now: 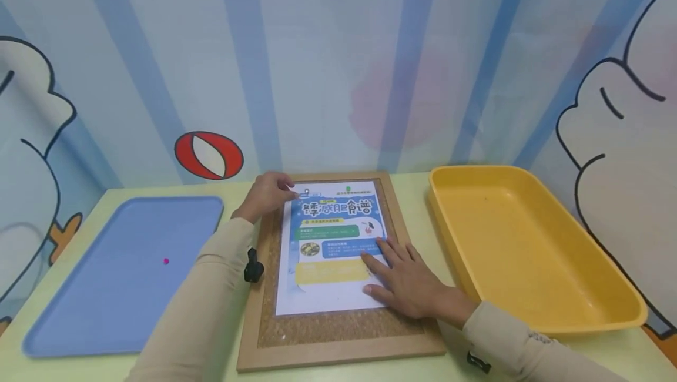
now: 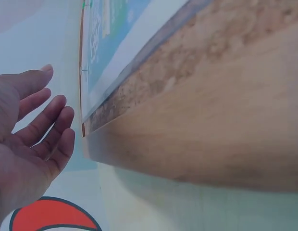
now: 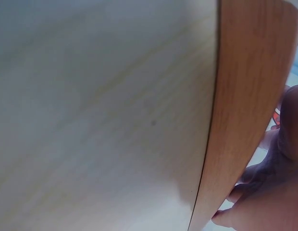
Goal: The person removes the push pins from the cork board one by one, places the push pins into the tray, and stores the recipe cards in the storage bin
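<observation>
A printed poster sheet point(image 1: 328, 305) with blue, green and yellow blocks lies on a wood-framed cork board point(image 1: 338, 326). Over the board's far left corner is my left hand point(image 1: 266, 194), its fingertips close to the sheet's top left corner. The left wrist view shows this hand point(image 2: 33, 130) with loosely bent fingers and nothing between them. A small pale pin point(image 1: 307, 191) shows at the sheet's top left, and a green pin point(image 1: 348, 188) at its top edge. My right hand point(image 1: 407, 279) rests with spread fingers on the sheet's lower right side.
To the left lies a shallow blue tray point(image 1: 132, 305) with one small pink piece point(image 1: 166, 261) on it. A deeper yellow tray point(image 1: 529, 253) stands right of the board. Behind the pale table point(image 1: 418, 194) rises a striped backdrop point(image 1: 328, 76).
</observation>
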